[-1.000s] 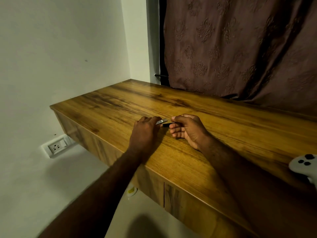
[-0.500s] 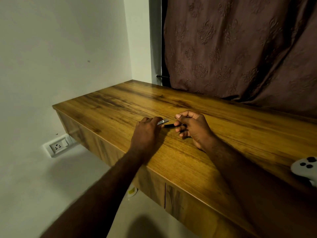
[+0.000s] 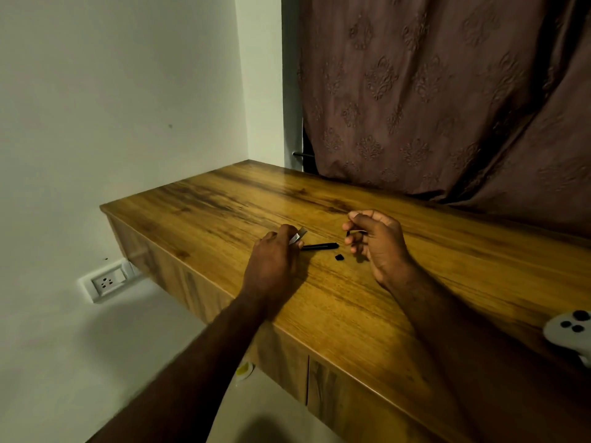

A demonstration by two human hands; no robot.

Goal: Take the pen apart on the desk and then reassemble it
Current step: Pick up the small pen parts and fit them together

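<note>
Wooden desk (image 3: 367, 314) with an orange-brown grain runs from the lower right of the frame up toward the centre, and two bare hands rest on it. One white controller (image 3: 567, 335) with three dark buttons lies at the right edge, nearest the camera and well apart from the hands. Left hand (image 3: 271, 260), centre frame: fingers curled closed around one silvery pen part (image 3: 297, 236), whose end projects past the fingertips; the heel of the hand lies on the desk. One black pen barrel (image 3: 319, 246) lies flat on the wood, its left end just beside the left fingertips; contact cannot be judged. One small black piece (image 3: 339, 257) lies loose on the desk just below the barrel's right end, between the two hands. Right hand (image 3: 375, 241), right of centre: fingers loosely bent, thumb and forefinger pinched on one small dark piece (image 3: 348, 233), too small to identify. The two hands are apart. One brown patterned curtain (image 3: 447, 91) hangs behind the desk at upper right. One wall socket (image 3: 107, 282) sits at lower left.
</note>
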